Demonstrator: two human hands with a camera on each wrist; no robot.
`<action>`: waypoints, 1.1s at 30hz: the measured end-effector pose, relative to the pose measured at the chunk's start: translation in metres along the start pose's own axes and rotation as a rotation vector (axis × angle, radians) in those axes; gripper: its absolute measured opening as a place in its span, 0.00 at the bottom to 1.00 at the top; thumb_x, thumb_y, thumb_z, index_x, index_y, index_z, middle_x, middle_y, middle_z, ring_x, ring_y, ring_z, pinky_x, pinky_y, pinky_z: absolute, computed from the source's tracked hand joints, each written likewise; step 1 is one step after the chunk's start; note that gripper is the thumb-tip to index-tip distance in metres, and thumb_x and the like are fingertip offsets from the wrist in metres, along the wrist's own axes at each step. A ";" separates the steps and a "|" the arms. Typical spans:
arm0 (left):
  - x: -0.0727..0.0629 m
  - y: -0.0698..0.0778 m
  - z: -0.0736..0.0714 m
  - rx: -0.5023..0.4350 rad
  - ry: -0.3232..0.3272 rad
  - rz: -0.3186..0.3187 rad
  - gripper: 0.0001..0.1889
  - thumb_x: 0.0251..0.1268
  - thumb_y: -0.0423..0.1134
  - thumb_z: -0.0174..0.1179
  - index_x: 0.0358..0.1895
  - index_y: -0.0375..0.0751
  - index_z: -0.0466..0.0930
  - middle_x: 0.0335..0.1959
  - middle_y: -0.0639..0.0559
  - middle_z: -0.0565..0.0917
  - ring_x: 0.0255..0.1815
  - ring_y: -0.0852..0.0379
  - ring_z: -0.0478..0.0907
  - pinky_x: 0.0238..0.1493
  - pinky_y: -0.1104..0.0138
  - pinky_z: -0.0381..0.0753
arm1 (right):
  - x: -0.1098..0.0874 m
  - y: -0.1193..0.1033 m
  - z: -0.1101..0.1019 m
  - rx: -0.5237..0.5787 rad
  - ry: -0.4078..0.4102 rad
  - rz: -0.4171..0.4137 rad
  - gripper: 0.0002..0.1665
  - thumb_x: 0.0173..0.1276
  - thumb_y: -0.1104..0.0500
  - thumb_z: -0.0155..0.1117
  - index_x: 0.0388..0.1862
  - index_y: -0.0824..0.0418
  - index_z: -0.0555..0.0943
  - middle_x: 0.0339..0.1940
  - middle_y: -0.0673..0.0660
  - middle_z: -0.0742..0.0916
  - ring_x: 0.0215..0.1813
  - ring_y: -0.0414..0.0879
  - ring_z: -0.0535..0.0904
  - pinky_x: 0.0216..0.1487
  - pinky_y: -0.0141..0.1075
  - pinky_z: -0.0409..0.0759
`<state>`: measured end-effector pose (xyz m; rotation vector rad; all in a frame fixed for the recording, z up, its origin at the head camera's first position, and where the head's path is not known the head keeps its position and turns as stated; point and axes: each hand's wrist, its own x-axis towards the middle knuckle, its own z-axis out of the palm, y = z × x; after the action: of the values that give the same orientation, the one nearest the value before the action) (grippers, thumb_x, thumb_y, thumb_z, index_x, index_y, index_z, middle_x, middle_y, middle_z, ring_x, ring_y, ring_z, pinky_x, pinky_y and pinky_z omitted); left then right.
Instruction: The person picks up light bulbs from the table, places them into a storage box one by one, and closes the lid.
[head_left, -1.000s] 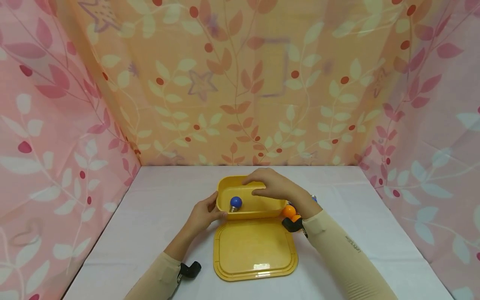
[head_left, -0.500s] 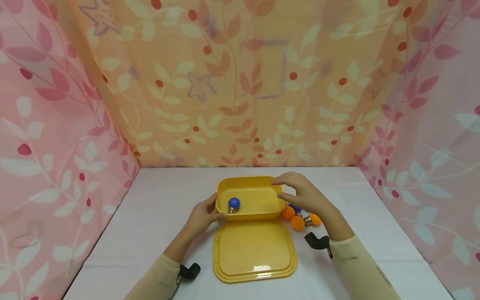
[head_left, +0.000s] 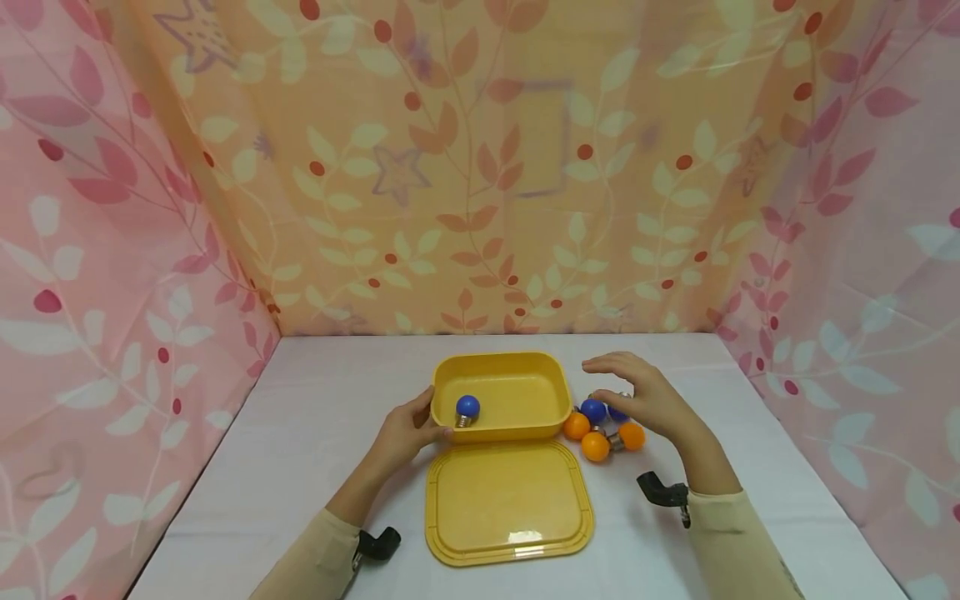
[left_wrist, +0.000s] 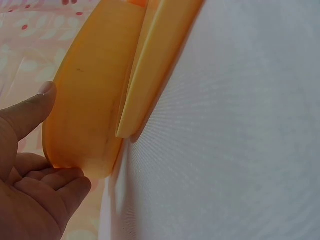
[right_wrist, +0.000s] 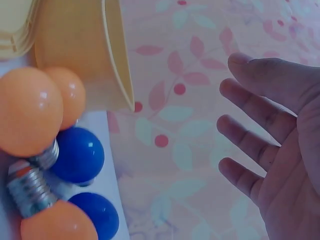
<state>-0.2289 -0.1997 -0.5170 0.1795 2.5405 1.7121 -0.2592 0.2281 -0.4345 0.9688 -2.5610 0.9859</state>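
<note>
My left hand [head_left: 405, 432] holds the left end of a yellow plastic box [head_left: 521, 400], thumb at its front corner and fingers round the side. In the left wrist view its thumb [left_wrist: 37, 107] lies against the box wall [left_wrist: 90, 90]. Inside the box, near its left end, lies a blue light bulb [head_left: 468, 407] with a metal screw base. My right hand [head_left: 656, 402] hovers over loose bulbs right of the box, fingers spread and holding nothing. Those are orange bulbs [head_left: 596, 447] and blue bulbs [head_left: 593, 409], partly under the hand in the head view.
The yellow lid [head_left: 510, 500] lies flat on the white-covered table [head_left: 300, 433], just in front of the box. A patterned curtain [head_left: 480, 167] closes off the back, with pink patterned cloth on both sides.
My right hand has moved out of the box to the right and now hangs over the loose bulbs, which have come into view. The left hand and box have stayed almost still.
</note>
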 end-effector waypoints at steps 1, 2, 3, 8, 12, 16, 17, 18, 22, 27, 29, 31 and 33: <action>0.000 -0.001 0.000 0.001 -0.002 0.003 0.54 0.54 0.51 0.79 0.81 0.42 0.56 0.79 0.46 0.64 0.77 0.47 0.66 0.73 0.56 0.71 | -0.002 0.003 -0.002 -0.002 0.003 0.012 0.25 0.67 0.55 0.75 0.63 0.47 0.83 0.62 0.46 0.85 0.67 0.47 0.76 0.68 0.58 0.75; 0.001 -0.001 0.001 -0.001 -0.004 0.005 0.54 0.54 0.51 0.79 0.81 0.42 0.56 0.79 0.46 0.64 0.77 0.47 0.66 0.73 0.56 0.70 | -0.004 0.006 -0.003 -0.004 0.005 0.025 0.25 0.67 0.55 0.75 0.63 0.46 0.83 0.63 0.45 0.85 0.67 0.47 0.76 0.68 0.58 0.75; 0.001 -0.001 0.001 -0.003 -0.005 0.009 0.54 0.54 0.51 0.79 0.81 0.42 0.56 0.79 0.46 0.64 0.77 0.47 0.66 0.73 0.56 0.71 | -0.006 0.009 -0.005 -0.005 0.008 0.037 0.25 0.67 0.55 0.75 0.63 0.46 0.83 0.63 0.46 0.85 0.67 0.47 0.76 0.68 0.58 0.75; 0.000 -0.002 0.000 -0.030 -0.005 0.018 0.53 0.55 0.48 0.78 0.81 0.41 0.55 0.80 0.45 0.63 0.78 0.48 0.65 0.74 0.56 0.69 | -0.012 0.024 -0.012 0.005 0.010 0.122 0.26 0.68 0.52 0.74 0.65 0.44 0.82 0.65 0.49 0.84 0.69 0.52 0.74 0.70 0.63 0.72; 0.000 -0.002 -0.001 -0.038 -0.007 0.027 0.53 0.56 0.47 0.78 0.81 0.40 0.55 0.80 0.45 0.62 0.78 0.48 0.64 0.74 0.56 0.69 | -0.016 0.039 -0.015 0.021 -0.007 0.226 0.27 0.69 0.47 0.72 0.65 0.46 0.81 0.67 0.53 0.82 0.71 0.57 0.72 0.72 0.67 0.67; 0.000 -0.002 -0.002 -0.021 -0.008 0.024 0.54 0.55 0.50 0.78 0.81 0.40 0.55 0.80 0.46 0.62 0.78 0.49 0.64 0.73 0.58 0.70 | -0.022 0.057 -0.013 0.043 -0.026 0.347 0.26 0.71 0.47 0.71 0.66 0.46 0.81 0.69 0.56 0.81 0.75 0.61 0.68 0.73 0.71 0.62; 0.000 -0.002 -0.002 -0.016 -0.007 0.020 0.54 0.55 0.50 0.78 0.81 0.41 0.55 0.80 0.46 0.62 0.78 0.49 0.64 0.72 0.58 0.70 | -0.024 0.063 -0.012 0.047 -0.033 0.375 0.25 0.71 0.48 0.70 0.66 0.46 0.81 0.70 0.57 0.80 0.75 0.62 0.67 0.73 0.72 0.60; 0.001 -0.002 -0.002 -0.010 -0.006 0.022 0.54 0.55 0.50 0.78 0.81 0.40 0.55 0.80 0.45 0.63 0.78 0.49 0.65 0.72 0.58 0.71 | -0.026 0.068 -0.011 0.054 -0.037 0.401 0.25 0.72 0.49 0.70 0.67 0.47 0.80 0.70 0.58 0.80 0.76 0.63 0.66 0.73 0.73 0.60; 0.002 -0.003 -0.002 -0.010 -0.004 0.021 0.54 0.55 0.49 0.78 0.81 0.40 0.55 0.80 0.46 0.63 0.78 0.49 0.65 0.72 0.58 0.71 | -0.034 0.087 -0.003 0.094 -0.080 0.491 0.26 0.75 0.48 0.66 0.70 0.48 0.78 0.74 0.58 0.77 0.79 0.66 0.61 0.73 0.76 0.56; 0.002 -0.003 -0.001 -0.009 -0.008 0.018 0.54 0.54 0.50 0.78 0.81 0.40 0.55 0.80 0.45 0.63 0.78 0.49 0.65 0.72 0.59 0.71 | -0.043 0.102 0.006 0.161 -0.152 0.516 0.26 0.78 0.52 0.61 0.73 0.48 0.76 0.75 0.57 0.75 0.80 0.67 0.57 0.73 0.77 0.50; 0.002 -0.003 0.000 -0.002 -0.010 0.023 0.54 0.55 0.51 0.78 0.81 0.39 0.55 0.80 0.45 0.63 0.78 0.49 0.65 0.71 0.58 0.71 | -0.046 0.105 0.009 0.195 -0.176 0.527 0.26 0.78 0.56 0.61 0.73 0.46 0.76 0.75 0.56 0.76 0.81 0.66 0.57 0.74 0.76 0.48; 0.002 -0.004 0.000 -0.004 -0.009 0.021 0.54 0.54 0.51 0.78 0.81 0.40 0.55 0.80 0.45 0.63 0.78 0.49 0.65 0.71 0.59 0.72 | -0.048 0.107 0.011 0.216 -0.202 0.539 0.26 0.78 0.59 0.60 0.72 0.44 0.77 0.75 0.56 0.76 0.81 0.66 0.57 0.75 0.76 0.47; 0.002 -0.004 0.001 0.001 -0.010 0.025 0.54 0.55 0.51 0.78 0.81 0.40 0.55 0.80 0.45 0.63 0.77 0.49 0.65 0.71 0.59 0.72 | -0.050 0.109 0.013 0.233 -0.216 0.558 0.26 0.77 0.60 0.61 0.71 0.43 0.78 0.75 0.56 0.76 0.81 0.66 0.57 0.76 0.75 0.46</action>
<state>-0.2315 -0.2001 -0.5206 0.2206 2.5432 1.7144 -0.2925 0.3048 -0.5210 0.4167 -3.0307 1.4104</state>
